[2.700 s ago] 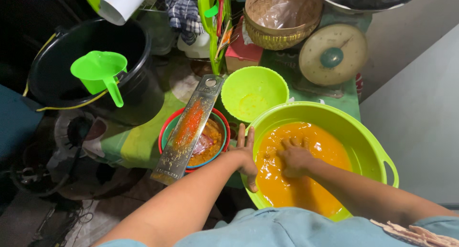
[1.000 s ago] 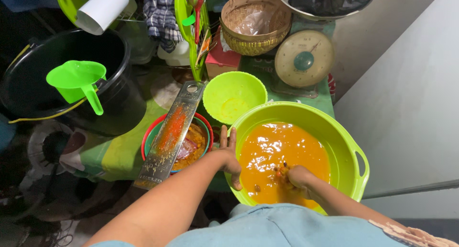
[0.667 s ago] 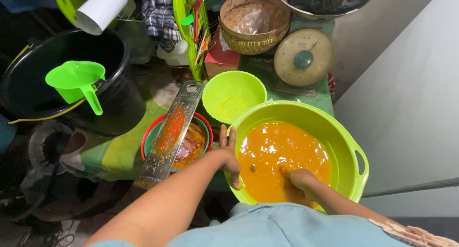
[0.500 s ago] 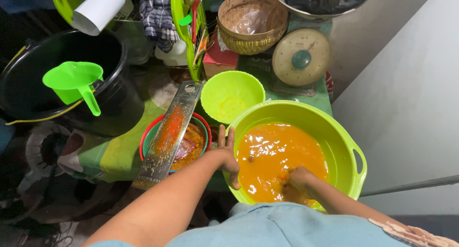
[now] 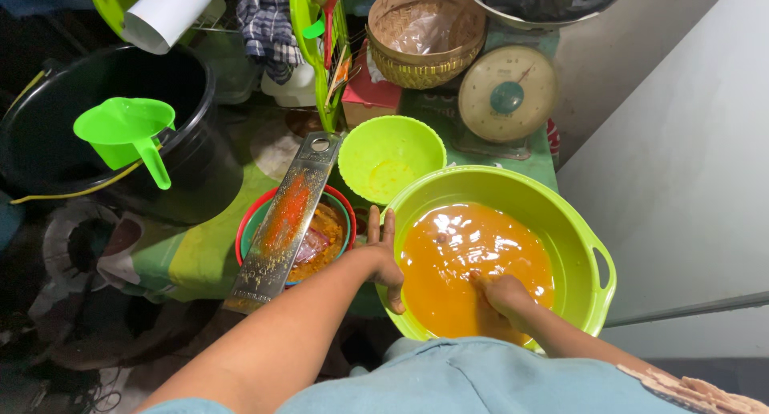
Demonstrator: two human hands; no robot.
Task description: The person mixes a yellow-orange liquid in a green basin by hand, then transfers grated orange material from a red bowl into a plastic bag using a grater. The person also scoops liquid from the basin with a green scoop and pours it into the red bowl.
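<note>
Bare forearms; a light blue-grey garment covers the person's front and shoulders.

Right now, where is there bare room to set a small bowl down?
One bare patch: green cloth between black bucket and grater. Elsewhere crowded: small green bowl, scale and basket pack the back; big basin fills the front.
</note>
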